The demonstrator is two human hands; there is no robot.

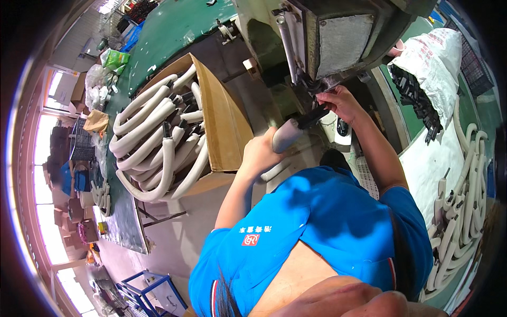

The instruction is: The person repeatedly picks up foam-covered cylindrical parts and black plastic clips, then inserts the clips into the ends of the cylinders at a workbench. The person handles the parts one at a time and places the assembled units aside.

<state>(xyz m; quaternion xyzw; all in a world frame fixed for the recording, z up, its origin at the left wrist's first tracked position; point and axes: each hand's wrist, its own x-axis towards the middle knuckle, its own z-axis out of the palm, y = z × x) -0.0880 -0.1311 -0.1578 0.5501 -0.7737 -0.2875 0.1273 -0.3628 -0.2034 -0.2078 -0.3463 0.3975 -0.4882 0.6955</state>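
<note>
My left hand [260,153] is closed around a pale foam-covered tube [287,136] and holds it up in front of my blue shirt. A black end piece [312,116] sticks out of the tube's far end. My right hand [340,103] pinches that black end piece right under the grey-green machine [338,42]. The tube's lower part [274,170] shows below my left wrist.
An open cardboard box [227,127] on my left holds several pale bent tubes [158,142]. On the right, a white sack [435,55] spills black parts [417,100], and more pale tubes [465,201] lie piled. A green bench [174,26] runs behind.
</note>
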